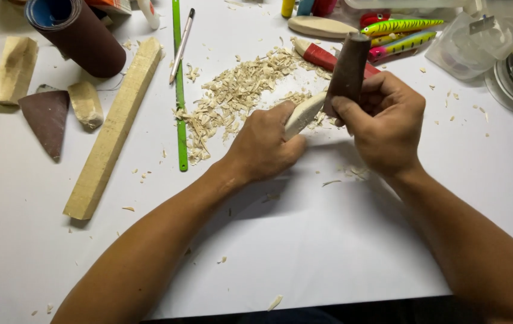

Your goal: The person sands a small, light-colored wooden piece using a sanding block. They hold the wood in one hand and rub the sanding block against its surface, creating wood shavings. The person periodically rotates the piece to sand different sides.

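Two hands meet above the white worktop (pixel 304 240) in the head view. The left hand (pixel 265 144) is clenched around a pale wood blank (pixel 304 114), whose rounded tip sticks out up and to the right of the thumb. The right hand (pixel 385 123) grasps a dark brown sandpaper roll (pixel 349 69), held upright and pressed against the blank's exposed end. Just beyond the left hand lies a heap of shavings (pixel 238 96), with loose flakes scattered near both wrists. Left of that heap a green ruler (pixel 179 90) runs away from the person, a pen (pixel 181 45) crossing beside it. Further left lies a long square wood stick (pixel 115 129), then a brown sandpaper scrap (pixel 45 120), a small wood offcut (pixel 85 105) and a bigger block (pixel 13 69). A large sandpaper tube (pixel 76 33) lies beyond these. Past the right hand rest a red-handled tool (pixel 322 57), an oval wood blank (pixel 319 27) and two bright striped fishing lures (pixel 400 27). Clear plastic boxes (pixel 469 39) stand well to its right.
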